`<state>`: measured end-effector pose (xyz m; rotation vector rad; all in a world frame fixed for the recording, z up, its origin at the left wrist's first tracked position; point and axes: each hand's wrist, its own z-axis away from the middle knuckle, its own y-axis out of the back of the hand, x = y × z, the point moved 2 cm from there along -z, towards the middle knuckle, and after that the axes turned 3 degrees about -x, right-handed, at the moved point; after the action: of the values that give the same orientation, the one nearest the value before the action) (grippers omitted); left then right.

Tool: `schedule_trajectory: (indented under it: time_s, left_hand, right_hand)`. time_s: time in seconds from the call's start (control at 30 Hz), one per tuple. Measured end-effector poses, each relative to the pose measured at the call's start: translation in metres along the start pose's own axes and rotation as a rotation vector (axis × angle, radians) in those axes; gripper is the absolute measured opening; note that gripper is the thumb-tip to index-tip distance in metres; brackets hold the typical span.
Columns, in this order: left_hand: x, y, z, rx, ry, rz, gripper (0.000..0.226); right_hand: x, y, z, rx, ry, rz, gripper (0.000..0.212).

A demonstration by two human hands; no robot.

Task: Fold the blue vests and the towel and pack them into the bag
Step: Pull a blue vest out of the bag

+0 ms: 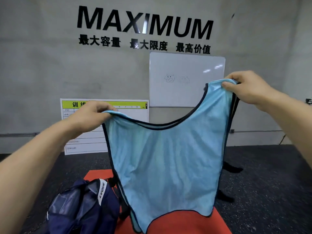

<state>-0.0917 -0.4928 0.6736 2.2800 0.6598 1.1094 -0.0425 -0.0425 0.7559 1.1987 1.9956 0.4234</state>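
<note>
Fingers (227, 85) of both hands are pinching the blue vest (168, 166) by its shoulders, letting it hang flat for folding; the bag (84, 205) is lying at seven o'clock.

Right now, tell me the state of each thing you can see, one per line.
blue vest: unfolded, held up by both shoulder straps, hanging over the mat
left hand: grips the vest's left strap
right hand: pinches the vest's right strap
navy bag: on the floor beside the mat, slumped; whether it is open cannot be told
red mat: lying flat on the floor
whiteboard: leaning on the wall, faint doodles
</note>
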Motion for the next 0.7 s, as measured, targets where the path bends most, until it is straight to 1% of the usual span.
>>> schedule_trajectory:
  time_s: [0.1, 0.2, 0.27, 0.33, 0.4, 0.43, 0.5, 0.53, 0.57, 0.6, 0.67, 0.7]
  left_hand:
    - [0.015, 0.006, 0.009, 0.0, -0.032, -0.123, 0.024]
    - [0.024, 0.015, 0.015, 0.08, -0.107, -0.217, 0.02]
    - [0.029, 0.019, 0.018, 0.128, -0.131, -0.21, 0.012]
    - [0.037, 0.02, 0.02, 0.125, -0.126, -0.161, 0.019]
    - [0.044, 0.021, 0.027, 0.092, -0.122, -0.107, 0.026]
    - [0.049, 0.023, 0.032, 0.057, -0.128, -0.075, 0.025]
    - [0.053, 0.027, 0.043, -0.049, -0.12, 0.004, 0.012]
    - [0.054, 0.029, 0.048, -0.106, -0.105, 0.026, 0.011]
    - [0.055, 0.03, 0.055, -0.155, -0.09, 0.024, 0.016]
    - [0.055, 0.032, 0.06, -0.18, -0.09, 0.022, 0.018]
    - [0.058, 0.034, 0.07, -0.184, -0.086, 0.055, 0.011]
    - [0.061, 0.035, 0.075, -0.169, -0.088, 0.095, 0.02]
  right_hand:
    - [-0.004, 0.01, 0.016, -0.02, 0.002, 0.008, 0.022]
    - [-0.008, 0.017, 0.033, -0.038, 0.007, 0.015, 0.021]
    - [-0.01, 0.021, 0.042, -0.046, 0.01, 0.018, 0.02]
    - [-0.012, 0.026, 0.049, -0.048, 0.016, 0.025, 0.018]
    - [-0.015, 0.028, 0.057, -0.057, 0.023, 0.022, 0.017]
    - [-0.016, 0.029, 0.061, -0.062, 0.025, 0.018, 0.016]
    - [-0.018, 0.031, 0.069, -0.07, 0.031, 0.018, 0.015]
    - [-0.019, 0.032, 0.072, -0.074, 0.033, 0.02, 0.015]
    - [-0.019, 0.034, 0.075, -0.08, 0.038, 0.021, 0.015]
    - [-0.019, 0.036, 0.078, -0.087, 0.041, 0.017, 0.016]
    - [-0.019, 0.04, 0.084, -0.105, 0.05, 0.007, 0.017]
    - [-0.018, 0.042, 0.086, -0.118, 0.055, -0.004, 0.016]
